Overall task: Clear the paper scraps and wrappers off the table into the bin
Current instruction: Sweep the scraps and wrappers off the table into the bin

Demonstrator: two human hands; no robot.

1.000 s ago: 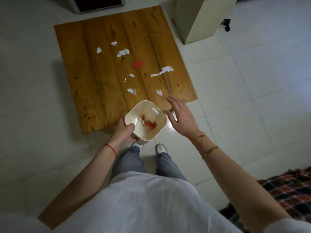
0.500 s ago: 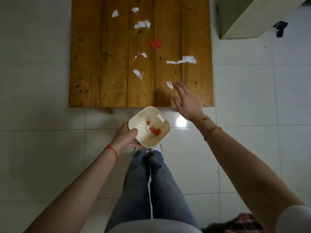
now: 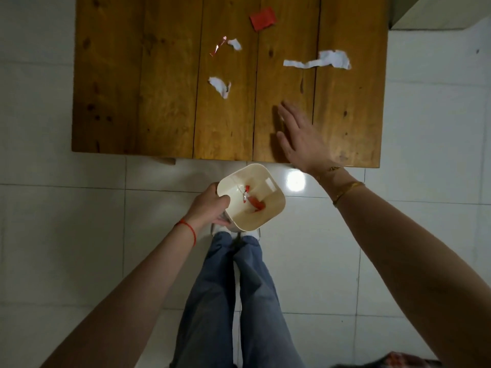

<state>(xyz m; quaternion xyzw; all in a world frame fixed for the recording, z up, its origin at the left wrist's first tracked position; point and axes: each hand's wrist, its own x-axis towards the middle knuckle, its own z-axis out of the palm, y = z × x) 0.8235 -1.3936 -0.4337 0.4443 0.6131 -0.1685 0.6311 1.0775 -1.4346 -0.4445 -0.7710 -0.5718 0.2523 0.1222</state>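
A low wooden table (image 3: pixel 164 88) carries paper scraps: a long white strip (image 3: pixel 318 62), a curled white scrap (image 3: pixel 220 86), a small white scrap (image 3: pixel 235 44) beside a red foil sliver (image 3: pixel 218 47), and a red square wrapper (image 3: pixel 263 18). My right hand (image 3: pixel 300 139) lies flat over the table's near right part, fingers apart, below the long strip. My left hand (image 3: pixel 210 205) grips the rim of the cream bin (image 3: pixel 276 192), held just off the table's front edge. Red wrapper pieces (image 3: pixel 256 204) lie inside the bin.
A pale cabinet (image 3: pixel 438 11) stands on the white tiled floor past the table's right corner. My legs in jeans (image 3: pixel 239 288) are below the bin. A plaid cloth (image 3: pixel 414 361) shows at the bottom right.
My right hand has gone from beside the bin forward over the table's front. The small white scrap that lay near its fingertips is now out of sight under the hand. The bin stays in my left hand.
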